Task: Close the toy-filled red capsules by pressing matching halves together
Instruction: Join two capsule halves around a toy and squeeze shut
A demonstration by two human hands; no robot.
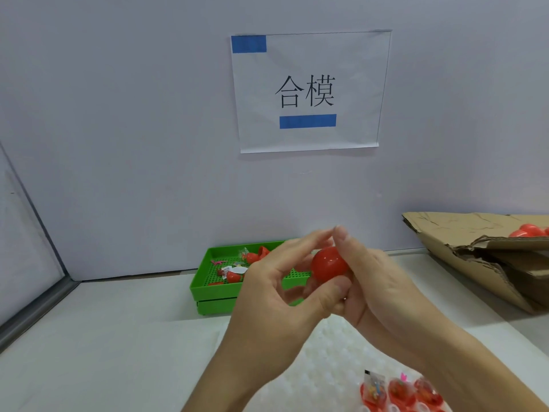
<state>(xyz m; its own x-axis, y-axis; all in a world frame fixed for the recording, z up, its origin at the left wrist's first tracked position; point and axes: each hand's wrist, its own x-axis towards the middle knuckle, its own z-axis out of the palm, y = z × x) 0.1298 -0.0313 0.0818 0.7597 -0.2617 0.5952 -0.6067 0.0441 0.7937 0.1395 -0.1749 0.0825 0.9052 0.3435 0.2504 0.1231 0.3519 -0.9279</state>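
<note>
A red capsule (328,267) is held up between both my hands in front of the green tray. My left hand (276,295) curls its fingers and thumb round the capsule's left and lower side. My right hand (368,286) cups it from the right, fingers arched over its top. Most of the capsule is hidden by fingers, so I cannot see its seam. At the bottom right, three open red capsule halves (401,391) holding small wrapped toys sit on a white bubbled mat (326,352).
A green tray (214,288) behind my hands holds red capsule halves (252,257) and wrapped toys. A torn cardboard box (463,263) at the right contains red capsules (527,231). A paper sign (309,90) hangs on the wall. A metal frame edge (32,307) runs along the left.
</note>
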